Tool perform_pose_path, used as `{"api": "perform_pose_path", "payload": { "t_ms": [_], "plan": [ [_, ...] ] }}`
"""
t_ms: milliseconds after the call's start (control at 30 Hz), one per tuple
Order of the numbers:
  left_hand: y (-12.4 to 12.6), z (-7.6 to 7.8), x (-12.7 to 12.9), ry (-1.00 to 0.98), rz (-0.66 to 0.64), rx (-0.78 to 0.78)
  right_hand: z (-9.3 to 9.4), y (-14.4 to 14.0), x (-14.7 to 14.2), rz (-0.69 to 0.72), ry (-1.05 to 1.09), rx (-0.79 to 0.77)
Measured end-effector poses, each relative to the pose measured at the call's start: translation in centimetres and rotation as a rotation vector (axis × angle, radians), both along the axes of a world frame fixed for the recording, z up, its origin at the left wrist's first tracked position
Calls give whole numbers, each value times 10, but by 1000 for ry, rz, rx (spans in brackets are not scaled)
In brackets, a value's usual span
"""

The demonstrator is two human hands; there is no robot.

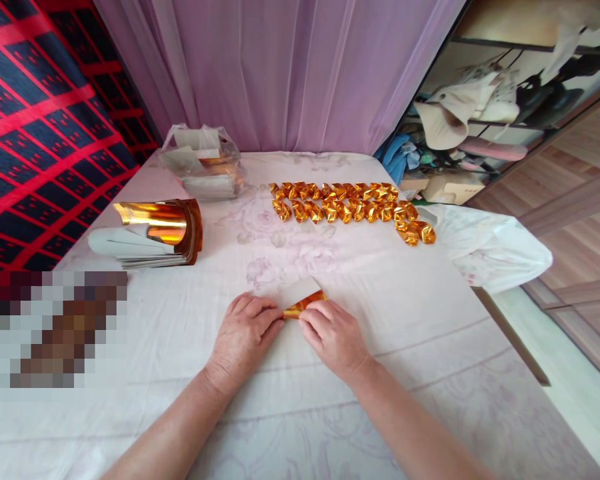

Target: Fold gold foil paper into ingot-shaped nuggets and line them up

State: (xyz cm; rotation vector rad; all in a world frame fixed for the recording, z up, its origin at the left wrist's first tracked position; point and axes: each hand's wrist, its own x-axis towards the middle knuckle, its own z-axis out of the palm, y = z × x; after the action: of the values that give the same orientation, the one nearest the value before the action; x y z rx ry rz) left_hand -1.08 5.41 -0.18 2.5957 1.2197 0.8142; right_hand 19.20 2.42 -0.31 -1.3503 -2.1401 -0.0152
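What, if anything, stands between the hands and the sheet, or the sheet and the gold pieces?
Nothing visible: the left hand and right hand touch the sheet; only cloth lies between it and the gold pieces.

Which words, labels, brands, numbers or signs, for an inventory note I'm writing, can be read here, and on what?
None can be read.
Gold-and-white strip: no lettering visible.
Plaid cloth: small dark marks, too blurred to tell whether they are letters.
White plastic bag: faint pinkish marks, unreadable.
Pixelated patch: anything written there is masked.
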Motion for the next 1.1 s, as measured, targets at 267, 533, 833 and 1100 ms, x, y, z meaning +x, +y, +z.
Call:
{"api": "perform_pose_path", "payload": {
  "t_ms": [267,533,833,1100],
  "plan": [
    [1,1,0,3,2,-13,4,0,2,37,19,-141],
    [1,3,1,-10,15,-44,3,2,-1,-10,11,-132],
    [-17,15,7,26,-64,86,2,2,-3,-94,0,-152],
    [-26,10,10,87,-63,91,5,4,-1,-63,50,-198]
  ]
}}
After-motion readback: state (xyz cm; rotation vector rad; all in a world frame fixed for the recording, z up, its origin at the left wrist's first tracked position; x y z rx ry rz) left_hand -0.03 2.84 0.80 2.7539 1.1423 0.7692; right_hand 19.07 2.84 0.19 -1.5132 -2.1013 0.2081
